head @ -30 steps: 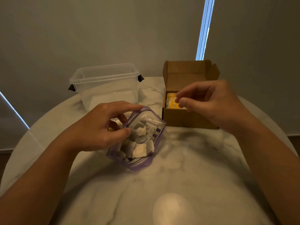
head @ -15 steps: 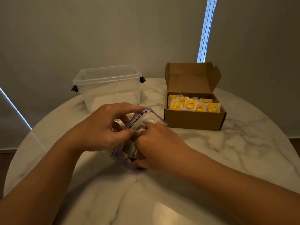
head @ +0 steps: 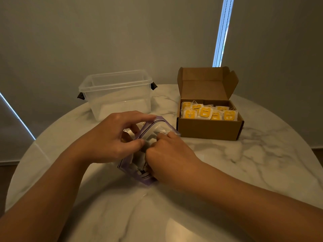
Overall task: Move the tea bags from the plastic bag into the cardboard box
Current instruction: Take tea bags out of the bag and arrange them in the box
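Note:
A clear plastic bag point(head: 153, 127) with a purple zip edge stands on the marble table point(head: 227, 172) in front of me. My left hand point(head: 111, 138) pinches the bag's rim and holds its mouth wide. My right hand point(head: 167, 158) reaches into the bag with its fingers curled among the white tea bags point(head: 138, 166); the fingertips are hidden, so what they hold cannot be seen. The open cardboard box point(head: 209, 128) sits at the right rear, lid up, holding several tea bags with yellow labels point(head: 206, 112).
An empty clear plastic tub point(head: 115, 95) with black clips stands at the left rear. The round table's edge curves close on both sides. A wall and a bright window strip point(head: 222, 32) lie behind.
One second ago my right hand hovered over the cardboard box; it then came back left and down into the plastic bag. My left hand kept its hold on the rim.

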Demonstrator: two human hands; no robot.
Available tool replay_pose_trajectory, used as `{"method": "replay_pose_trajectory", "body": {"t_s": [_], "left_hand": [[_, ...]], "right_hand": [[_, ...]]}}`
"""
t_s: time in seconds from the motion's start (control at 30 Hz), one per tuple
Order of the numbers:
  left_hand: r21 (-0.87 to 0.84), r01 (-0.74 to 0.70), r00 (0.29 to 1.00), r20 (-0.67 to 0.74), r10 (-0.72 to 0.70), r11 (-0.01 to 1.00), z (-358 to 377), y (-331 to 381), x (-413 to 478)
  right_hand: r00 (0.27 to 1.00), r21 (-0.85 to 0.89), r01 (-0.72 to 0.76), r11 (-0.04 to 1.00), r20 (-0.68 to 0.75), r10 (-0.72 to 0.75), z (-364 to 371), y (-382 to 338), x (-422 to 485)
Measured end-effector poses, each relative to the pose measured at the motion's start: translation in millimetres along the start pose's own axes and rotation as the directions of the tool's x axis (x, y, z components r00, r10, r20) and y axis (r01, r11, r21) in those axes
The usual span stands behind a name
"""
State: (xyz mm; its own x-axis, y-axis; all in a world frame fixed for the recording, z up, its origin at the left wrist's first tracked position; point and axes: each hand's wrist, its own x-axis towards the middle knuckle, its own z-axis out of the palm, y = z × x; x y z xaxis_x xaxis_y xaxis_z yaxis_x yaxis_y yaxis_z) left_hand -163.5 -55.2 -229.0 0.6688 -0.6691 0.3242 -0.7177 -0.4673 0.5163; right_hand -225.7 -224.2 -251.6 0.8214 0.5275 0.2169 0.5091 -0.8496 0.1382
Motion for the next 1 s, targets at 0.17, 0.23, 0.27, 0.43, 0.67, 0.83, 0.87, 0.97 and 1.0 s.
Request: {"method": "replay_pose_trajectory", "body": {"t_s": [0.17, 0.23, 0.27, 0.43, 0.67, 0.83, 0.87, 0.97, 1.0], "left_hand": [[-0.009, -0.001, 1.0, -0.002, 0.001, 1.0, -1, 0, -1], [-0.008, 0.002, 1.0, -0.005, -0.002, 1.0, -1, 0, -1], [-0.013, 0.004, 1.0, -0.005, -0.004, 1.0, -1, 0, -1], [-0.046, 0.028, 1.0, 0.008, -0.028, 0.999, -2, -3, -1], [-0.056, 0.04, 0.999, 0.015, -0.039, 0.998, 2, -6, -1], [-0.057, 0.035, 0.999, 0.018, -0.034, 0.998, 1, -7, -1], [-0.058, 0.033, 0.999, 0.017, -0.032, 0.998, 0, -7, -1], [-0.063, 0.027, 1.0, 0.016, -0.026, 0.998, 1, -8, -1], [-0.064, 0.028, 1.0, 0.014, -0.027, 0.998, 1, -8, -1]], "right_hand": [[0.999, 0.014, 0.037, 0.999, -0.023, -0.037, -12, 0, -7], [0.999, 0.205, -0.001, 0.979, -0.035, 0.008, -21, 7, -11], [0.999, 0.334, -0.03, 0.942, -0.033, 0.043, -27, 13, -14], [0.949, 0.832, -0.1, 0.546, -0.085, 0.304, -50, 73, -29], [0.719, 0.823, -0.217, 0.525, -0.229, 0.657, -37, 162, -21], [0.74, 0.76, -0.322, 0.564, -0.169, 0.651, -16, 170, -2], [0.751, 0.743, -0.337, 0.578, -0.158, 0.641, -14, 169, 1], [0.776, 0.711, -0.367, 0.6, -0.123, 0.619, -13, 166, 8], [0.784, 0.678, -0.385, 0.626, -0.118, 0.61, -12, 166, 10]]}}
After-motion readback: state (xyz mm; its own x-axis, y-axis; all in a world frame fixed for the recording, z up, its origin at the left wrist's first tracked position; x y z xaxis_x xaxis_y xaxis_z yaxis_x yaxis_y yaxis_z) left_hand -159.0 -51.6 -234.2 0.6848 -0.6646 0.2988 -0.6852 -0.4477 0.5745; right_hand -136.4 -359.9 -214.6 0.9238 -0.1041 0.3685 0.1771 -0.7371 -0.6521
